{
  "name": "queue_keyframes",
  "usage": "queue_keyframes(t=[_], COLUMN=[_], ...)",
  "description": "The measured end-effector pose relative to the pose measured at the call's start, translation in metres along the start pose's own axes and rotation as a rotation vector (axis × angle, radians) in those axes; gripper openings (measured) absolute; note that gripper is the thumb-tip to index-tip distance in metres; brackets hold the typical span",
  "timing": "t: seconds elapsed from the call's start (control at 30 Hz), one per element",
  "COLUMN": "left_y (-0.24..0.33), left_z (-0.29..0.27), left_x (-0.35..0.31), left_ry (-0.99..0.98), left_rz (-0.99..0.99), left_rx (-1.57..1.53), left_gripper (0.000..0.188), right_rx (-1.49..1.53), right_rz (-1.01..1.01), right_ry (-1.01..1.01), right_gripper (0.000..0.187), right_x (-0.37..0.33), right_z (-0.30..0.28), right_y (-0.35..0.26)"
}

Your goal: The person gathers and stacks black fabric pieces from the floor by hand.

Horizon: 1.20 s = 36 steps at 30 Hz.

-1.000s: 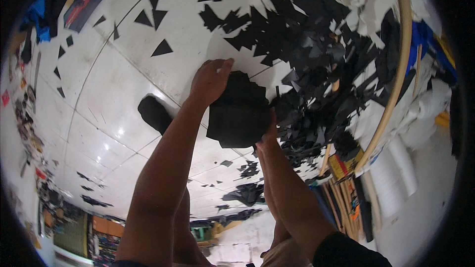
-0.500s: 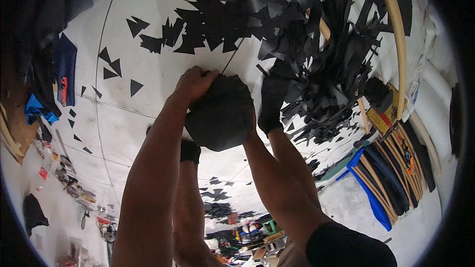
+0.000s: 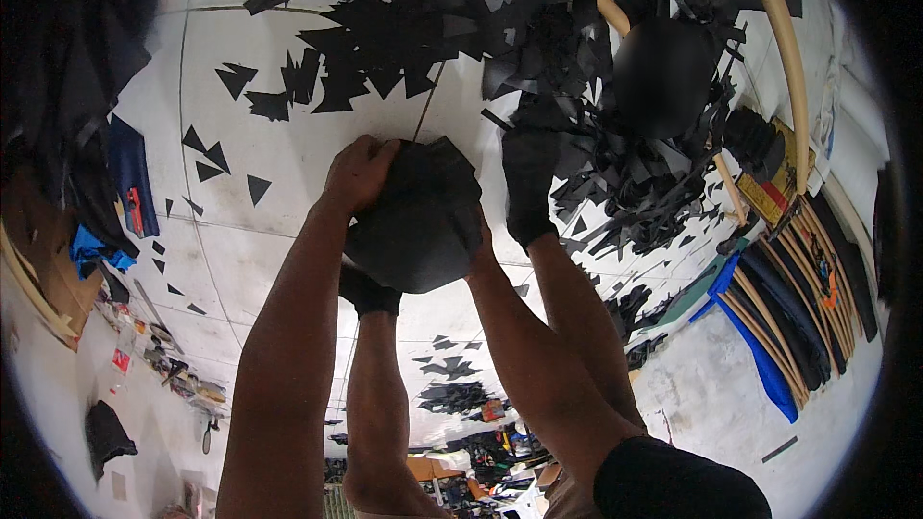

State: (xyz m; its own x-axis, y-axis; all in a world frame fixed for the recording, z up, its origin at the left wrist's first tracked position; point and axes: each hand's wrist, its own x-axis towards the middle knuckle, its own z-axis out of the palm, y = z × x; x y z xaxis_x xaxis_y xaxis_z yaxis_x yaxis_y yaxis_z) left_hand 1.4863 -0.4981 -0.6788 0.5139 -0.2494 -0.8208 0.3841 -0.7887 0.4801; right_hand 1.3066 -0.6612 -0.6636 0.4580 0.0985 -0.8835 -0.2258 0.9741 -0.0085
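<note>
Between my two hands is a black, roughly round piece with cut corners (image 3: 418, 221), perhaps a stack of sheet material; its layers are hard to make out. At its upper left edge my left hand (image 3: 361, 173) is closed, fingers curled over the far side. My right hand (image 3: 480, 248) grips the right edge from below, most of its fingers hidden behind the piece. Below it lies a white tiled floor (image 3: 260, 264), and my feet in black socks (image 3: 528, 187) stand on either side.
A large heap of black offcuts (image 3: 404, 34) spreads over the far floor, thickest at the right. Small black triangles (image 3: 258, 189) lie at the left. A long tan strip (image 3: 777, 58) curves past the right side, near rolled or stacked tan and dark lengths (image 3: 793, 298) with a blue cover (image 3: 755, 356).
The black piece, still in both hands, has shifted slightly left and tilted a little. My view has swung, so the floor and offcuts appear moved.
</note>
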Motion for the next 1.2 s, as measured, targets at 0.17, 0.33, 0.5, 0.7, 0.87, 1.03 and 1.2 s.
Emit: queue_keyframes(t=[0.17,0.33,0.5,0.7,0.87,1.03,1.2], left_y=[0.021,0.012,0.012,-0.001,-0.024,-0.003,-0.006], left_z=[0.001,-0.003,-0.001,0.000,-0.005,0.001,0.006], left_x=[0.000,-0.002,-0.005,0.000,-0.001,-0.010,-0.010], left_ry=[-0.026,-0.017,0.006,-0.027,-0.049,-0.022,-0.168], left_rz=[-0.138,-0.090,0.012,0.033,-0.129,-0.092,-0.188], left_rx=[-0.135,-0.070,0.021,-0.065,-0.231,-0.252,-0.446], left_gripper=[0.054,0.054,0.048,0.042,0.040,0.043,0.047], right_rx=[-0.213,-0.046,-0.257,-0.233,-0.009,-0.129,-0.013], right_rz=[-0.132,-0.061,-0.183,-0.155,-0.001,0.041,0.078], right_ry=[0.054,-0.039,0.057,0.052,0.131,0.096,0.079], right_gripper=[0.047,0.046,0.046,0.040,0.047,0.058,0.060], right_x=[0.002,0.006,0.012,0.006,0.003,0.007,0.015], right_z=[-0.010,-0.011,-0.013,0.010,0.045,0.030,0.012], right_y=[-0.006,-0.002,0.000,-0.005,0.002,-0.008,-0.011])
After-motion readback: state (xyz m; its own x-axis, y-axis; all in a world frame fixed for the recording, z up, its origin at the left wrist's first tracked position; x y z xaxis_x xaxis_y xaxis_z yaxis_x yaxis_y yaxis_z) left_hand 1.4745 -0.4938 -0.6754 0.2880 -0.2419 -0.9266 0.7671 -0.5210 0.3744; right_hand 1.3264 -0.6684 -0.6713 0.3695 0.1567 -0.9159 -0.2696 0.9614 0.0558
